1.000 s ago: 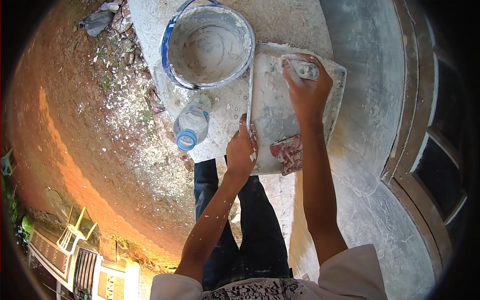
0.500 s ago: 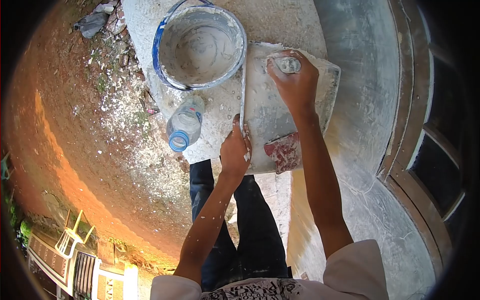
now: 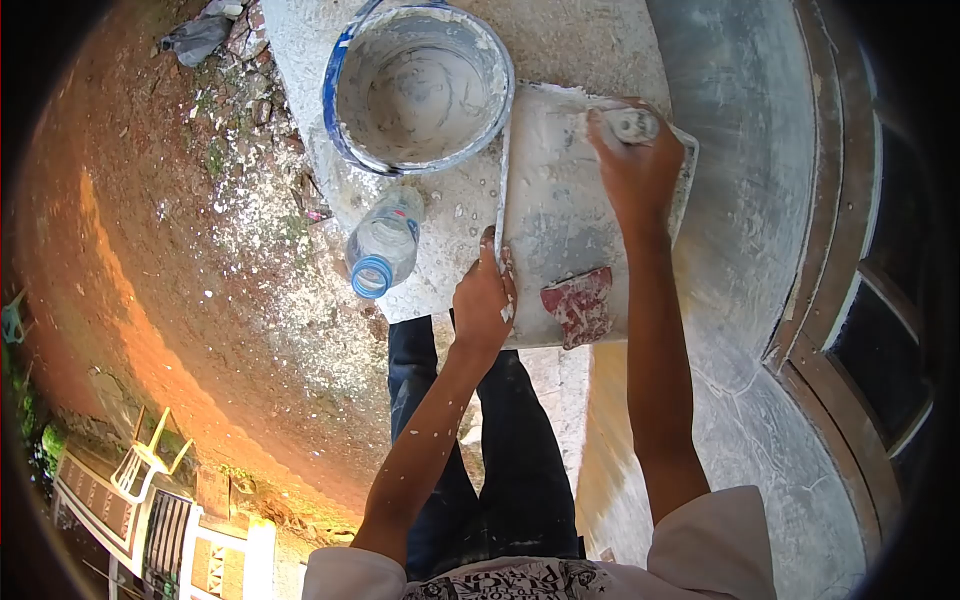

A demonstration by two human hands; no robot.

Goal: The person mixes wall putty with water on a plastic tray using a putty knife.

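Note:
My left hand [image 3: 484, 300] is closed around the left edge of a shallow grey tray [image 3: 550, 215], which is smeared with white paste. At the tray's far right, my right hand [image 3: 648, 180] is wrapped round a small, whitish-grey rounded lump [image 3: 633, 125]; its exact kind is not clear, and motion blurs the fingertips. A dark red, paste-stained scraper-like piece [image 3: 580, 308] lies on the tray's near part. Left of the tray stands a bucket [image 3: 497, 115] with white residue inside. A clear plastic bottle [image 3: 388, 240] with a blue neck leans close to my left hand.
Under the tray and bucket is a pale concrete slab [image 3: 580, 40]. Reddish soil [image 3: 150, 300] with white splatter runs along the left. To the right are a grey cement surface [image 3: 735, 200] and a brown wooden frame [image 3: 815, 200]. A yellow chair [image 3: 150, 455] stands at lower left.
My right hand has moved right across the tray with the lump in it. My left hand keeps its hold on the tray's edge. The whole view has shifted slightly.

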